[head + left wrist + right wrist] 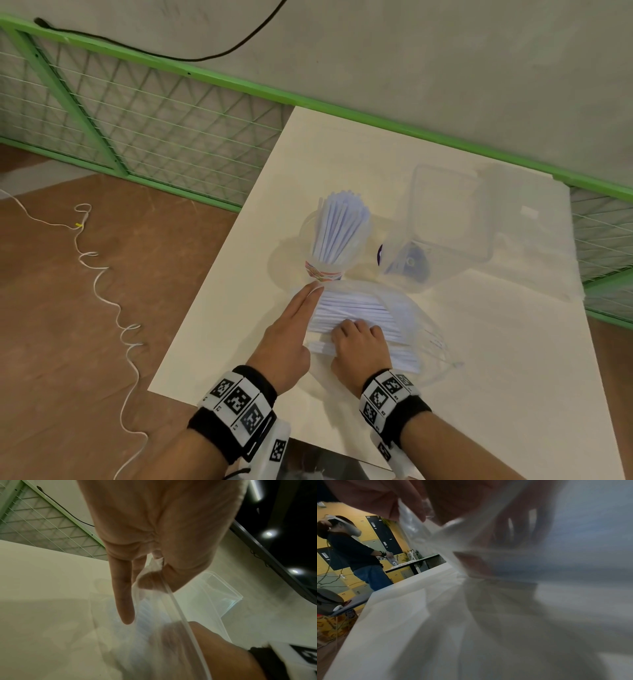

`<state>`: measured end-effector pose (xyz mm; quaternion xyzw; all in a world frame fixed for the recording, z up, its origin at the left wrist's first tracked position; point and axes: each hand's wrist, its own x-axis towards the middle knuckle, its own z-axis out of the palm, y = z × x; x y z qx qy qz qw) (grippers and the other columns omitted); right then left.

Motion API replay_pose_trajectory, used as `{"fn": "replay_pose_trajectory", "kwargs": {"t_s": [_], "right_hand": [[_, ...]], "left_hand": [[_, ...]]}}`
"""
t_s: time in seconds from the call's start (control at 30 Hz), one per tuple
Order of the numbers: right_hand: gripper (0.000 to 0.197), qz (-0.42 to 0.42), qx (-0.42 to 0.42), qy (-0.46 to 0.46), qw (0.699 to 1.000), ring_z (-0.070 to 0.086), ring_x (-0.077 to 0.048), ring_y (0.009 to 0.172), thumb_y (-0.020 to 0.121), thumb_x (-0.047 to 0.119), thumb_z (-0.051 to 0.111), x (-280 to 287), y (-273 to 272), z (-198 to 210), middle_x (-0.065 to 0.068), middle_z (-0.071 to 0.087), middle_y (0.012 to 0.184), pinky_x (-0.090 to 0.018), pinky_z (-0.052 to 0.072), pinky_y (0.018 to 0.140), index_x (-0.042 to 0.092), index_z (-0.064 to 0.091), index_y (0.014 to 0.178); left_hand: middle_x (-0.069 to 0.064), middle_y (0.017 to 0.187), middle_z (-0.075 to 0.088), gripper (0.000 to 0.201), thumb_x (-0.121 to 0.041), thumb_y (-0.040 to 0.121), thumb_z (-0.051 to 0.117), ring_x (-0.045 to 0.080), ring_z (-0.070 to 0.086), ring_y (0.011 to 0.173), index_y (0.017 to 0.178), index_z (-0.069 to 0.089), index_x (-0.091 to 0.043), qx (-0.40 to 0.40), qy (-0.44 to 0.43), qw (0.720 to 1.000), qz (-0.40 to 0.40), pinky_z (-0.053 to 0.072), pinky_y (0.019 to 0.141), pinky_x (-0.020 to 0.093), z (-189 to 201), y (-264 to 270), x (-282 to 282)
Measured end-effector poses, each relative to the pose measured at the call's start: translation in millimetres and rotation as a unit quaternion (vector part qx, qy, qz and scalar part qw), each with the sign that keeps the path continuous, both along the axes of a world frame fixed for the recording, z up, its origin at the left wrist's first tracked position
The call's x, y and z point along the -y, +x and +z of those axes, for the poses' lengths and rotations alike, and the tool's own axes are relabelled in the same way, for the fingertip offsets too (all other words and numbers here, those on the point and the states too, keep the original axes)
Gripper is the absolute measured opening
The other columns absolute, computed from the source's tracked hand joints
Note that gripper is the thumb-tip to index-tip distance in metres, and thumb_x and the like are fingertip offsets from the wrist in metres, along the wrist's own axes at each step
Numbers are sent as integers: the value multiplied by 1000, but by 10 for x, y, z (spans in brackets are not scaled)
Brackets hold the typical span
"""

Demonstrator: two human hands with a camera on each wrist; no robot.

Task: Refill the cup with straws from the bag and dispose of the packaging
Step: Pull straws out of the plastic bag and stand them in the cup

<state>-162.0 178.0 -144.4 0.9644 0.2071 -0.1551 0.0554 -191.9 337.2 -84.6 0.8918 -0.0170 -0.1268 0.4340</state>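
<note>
A cup (323,271) with a patterned base stands mid-table, a fan of white straws (342,226) sticking out of it. Just in front lies a clear zip bag (407,308) holding a pile of white straws (356,306). My left hand (301,305) is at the bag's left end; in the left wrist view its thumb and fingers (154,582) pinch the bag's rim strip (178,612). My right hand (356,334) lies on the pile, fingers curled around a bunch of straws. In the blurred right wrist view its fingers (513,534) appear behind plastic.
A clear plastic box (452,219) with a purple object (407,265) inside stands right of the cup. The table's left edge (205,281) drops to a brown floor with a white cord (102,294). A green wire fence (137,113) runs behind. Another person (354,555) stands at a distant table.
</note>
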Motion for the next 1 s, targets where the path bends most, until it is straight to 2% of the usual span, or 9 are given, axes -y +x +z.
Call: {"fn": "replay_pose_trajectory", "kwargs": {"t_s": [0.1, 0.17, 0.27, 0.37, 0.5, 0.6, 0.7, 0.87, 1.0], "right_hand": [[35, 37, -24, -21, 999, 56, -32, 107, 80, 21, 59, 1, 10, 29, -7, 63, 115, -45, 40, 92, 12, 60, 114], [37, 45, -18, -14, 999, 54, -32, 112, 87, 21, 50, 19, 9, 13, -9, 61, 120, -45, 35, 96, 12, 51, 123], [37, 42, -26, 1, 999, 62, -32, 99, 85, 21, 54, 29, -12, 24, -7, 69, 104, -45, 39, 89, 15, 50, 121], [46, 33, -29, 8, 999, 67, -28, 68, 60, 22, 77, 64, -28, -17, 0, 71, 75, -41, 48, 67, 18, 61, 103], [40, 43, 28, 27, 998, 66, -23, 63, 50, 24, 84, 75, -20, -56, 3, 71, 72, -38, 51, 60, 20, 69, 87], [36, 45, 35, 26, 998, 65, -23, 63, 45, 23, 85, 59, 9, -27, 1, 70, 74, -39, 52, 58, 19, 69, 77], [30, 35, 10, 13, 999, 65, -24, 68, 52, 23, 81, 49, 8, -4, 0, 70, 78, -41, 52, 63, 18, 69, 80], [31, 67, -15, 5, 998, 58, -32, 109, 86, 22, 53, 41, 23, 7, -7, 65, 116, -45, 38, 95, 13, 60, 114], [31, 34, -38, 98, 994, 61, -29, 94, 87, 35, 45, 83, 30, 153, -3, 67, 102, -39, 41, 91, 16, 50, 111]], "left_hand": [[-26, 159, 1, 103, 20, 71, 42, -4, 21, 141, 154, 10, -32, 1, -9, 1000, -4, 31, 110, 16, -14, -2, 4], [-26, 159, 2, 103, 20, 70, 42, -1, 24, 140, 154, 11, -32, 4, -12, 1000, -7, 37, 111, 24, -20, 3, 3], [-26, 159, 3, 102, 19, 70, 43, -4, 21, 140, 154, 13, -31, 8, -15, 1000, -2, 36, 111, 21, -30, 12, -9], [-27, 157, 2, 102, 18, 72, 44, -10, 16, 137, 154, 11, -32, 6, 1, 1000, 1, 22, 107, 8, -22, 13, -13], [-26, 158, 2, 101, 18, 72, 43, -10, 16, 135, 154, 10, -32, 0, 6, 1000, 0, 22, 105, 8, -21, 20, -6], [-25, 159, 3, 102, 19, 71, 42, -2, 23, 141, 154, 12, -31, 0, -7, 1000, -1, 33, 112, 19, -40, 32, -19], [-25, 159, 3, 102, 20, 71, 42, 2, 25, 143, 154, 13, -31, 0, -15, 1000, -2, 38, 111, 28, -50, 37, -24], [-24, 159, 3, 102, 19, 71, 42, -3, 18, 143, 154, 11, -31, 9, -1, 1000, -6, 30, 111, 16, -36, 44, -23], [-25, 159, 3, 102, 19, 72, 43, -4, 17, 143, 154, 11, -33, 3, -3, 1000, -1, 27, 113, 16, -36, 43, -38]]}}
